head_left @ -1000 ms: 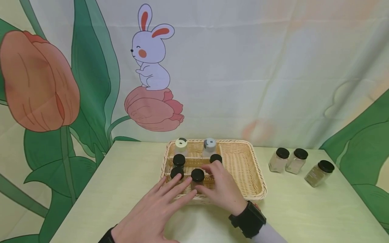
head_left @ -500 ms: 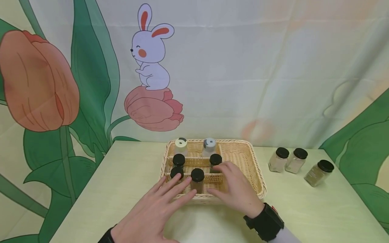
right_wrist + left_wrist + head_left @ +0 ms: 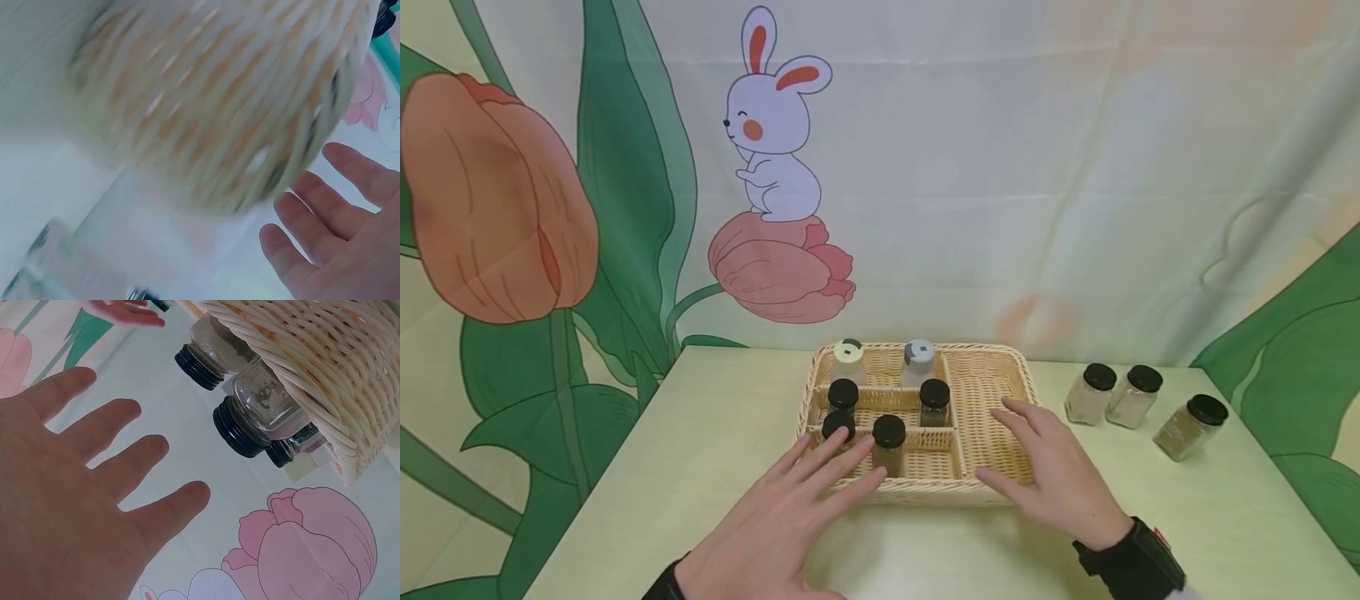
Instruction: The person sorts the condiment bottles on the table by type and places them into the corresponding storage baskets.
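Note:
My left hand (image 3: 790, 517) is spread over the front left of a wicker basket (image 3: 917, 492). Its fingertips overlap a black-lidded jar (image 3: 837, 423) there and hold nothing. A jar of brown spice (image 3: 889, 454) stands upright just beyond that thumb and index finger, in the front compartment. My right hand (image 3: 1063, 475), fingers apart with nothing in them, hovers at the basket's right side, over the large bare compartment. Two more black-lidded jars (image 3: 934, 404) stand in the middle row. At the back are a yellow-capped bottle (image 3: 848, 362) and a grey-capped bottle (image 3: 918, 362).
On the table (image 3: 700, 433), right of the basket, two jars of pale powder (image 3: 1088, 396) stand side by side. A greenish-brown spice jar (image 3: 1187, 429) leans in view farther right. Behind everything hangs a printed cloth (image 3: 940, 167) with tulips and a rabbit.
My right hand has let go of the brown spice jar in the front compartment and moved right, away from it. The left hand has stayed in place.

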`<action>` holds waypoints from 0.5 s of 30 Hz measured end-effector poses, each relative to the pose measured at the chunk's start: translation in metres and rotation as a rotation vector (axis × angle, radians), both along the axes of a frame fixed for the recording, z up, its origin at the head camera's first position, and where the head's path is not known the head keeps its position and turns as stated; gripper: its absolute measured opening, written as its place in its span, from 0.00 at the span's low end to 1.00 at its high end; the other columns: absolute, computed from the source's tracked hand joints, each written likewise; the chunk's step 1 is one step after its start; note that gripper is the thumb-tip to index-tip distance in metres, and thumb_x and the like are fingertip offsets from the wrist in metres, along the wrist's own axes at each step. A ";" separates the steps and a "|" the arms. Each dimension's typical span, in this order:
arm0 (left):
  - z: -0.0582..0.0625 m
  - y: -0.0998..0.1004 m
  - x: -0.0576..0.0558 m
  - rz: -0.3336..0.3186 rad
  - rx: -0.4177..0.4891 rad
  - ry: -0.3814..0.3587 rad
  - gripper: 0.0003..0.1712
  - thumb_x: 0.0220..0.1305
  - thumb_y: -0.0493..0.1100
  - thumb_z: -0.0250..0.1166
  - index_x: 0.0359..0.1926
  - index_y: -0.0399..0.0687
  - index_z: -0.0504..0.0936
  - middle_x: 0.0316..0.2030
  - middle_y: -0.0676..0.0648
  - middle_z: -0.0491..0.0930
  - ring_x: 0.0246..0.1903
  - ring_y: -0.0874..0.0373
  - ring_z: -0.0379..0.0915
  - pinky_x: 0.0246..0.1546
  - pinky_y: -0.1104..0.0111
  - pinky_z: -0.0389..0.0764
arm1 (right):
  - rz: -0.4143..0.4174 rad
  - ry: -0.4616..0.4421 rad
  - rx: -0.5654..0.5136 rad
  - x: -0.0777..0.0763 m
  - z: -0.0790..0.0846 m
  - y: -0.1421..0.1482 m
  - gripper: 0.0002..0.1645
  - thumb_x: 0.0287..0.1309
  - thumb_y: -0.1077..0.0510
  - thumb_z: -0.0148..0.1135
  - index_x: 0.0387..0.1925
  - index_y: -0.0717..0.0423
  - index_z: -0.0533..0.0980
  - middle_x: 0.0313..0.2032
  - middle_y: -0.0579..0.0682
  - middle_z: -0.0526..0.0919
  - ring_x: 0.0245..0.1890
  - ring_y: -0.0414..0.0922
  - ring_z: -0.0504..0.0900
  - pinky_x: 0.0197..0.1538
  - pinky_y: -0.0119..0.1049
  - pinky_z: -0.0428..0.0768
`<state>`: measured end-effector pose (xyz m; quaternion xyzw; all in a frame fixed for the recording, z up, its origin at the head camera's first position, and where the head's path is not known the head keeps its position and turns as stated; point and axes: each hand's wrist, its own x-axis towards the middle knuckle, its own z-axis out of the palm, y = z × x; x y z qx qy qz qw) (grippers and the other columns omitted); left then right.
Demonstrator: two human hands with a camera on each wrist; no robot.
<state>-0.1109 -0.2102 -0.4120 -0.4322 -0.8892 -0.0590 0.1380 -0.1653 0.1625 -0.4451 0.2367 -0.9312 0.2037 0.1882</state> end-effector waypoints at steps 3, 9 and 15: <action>0.000 0.000 0.000 0.001 0.001 -0.003 0.57 0.60 0.89 0.29 0.84 0.68 0.46 0.84 0.54 0.41 0.83 0.48 0.43 0.72 0.40 0.65 | -0.019 0.009 0.016 0.002 0.000 0.017 0.47 0.56 0.36 0.75 0.70 0.56 0.73 0.70 0.60 0.73 0.68 0.61 0.72 0.65 0.62 0.70; -0.001 0.001 0.000 0.001 0.009 0.011 0.58 0.60 0.89 0.27 0.84 0.68 0.47 0.84 0.53 0.41 0.83 0.47 0.43 0.72 0.39 0.63 | -0.061 -0.015 0.046 0.007 0.000 0.050 0.51 0.56 0.34 0.74 0.72 0.57 0.71 0.74 0.62 0.68 0.72 0.64 0.67 0.65 0.65 0.66; -0.001 0.002 0.000 0.001 0.006 0.001 0.58 0.60 0.90 0.28 0.84 0.68 0.46 0.84 0.53 0.41 0.83 0.47 0.45 0.72 0.39 0.64 | -0.093 -0.006 0.081 0.008 -0.002 0.081 0.53 0.58 0.36 0.73 0.76 0.57 0.66 0.78 0.63 0.61 0.78 0.64 0.58 0.74 0.69 0.56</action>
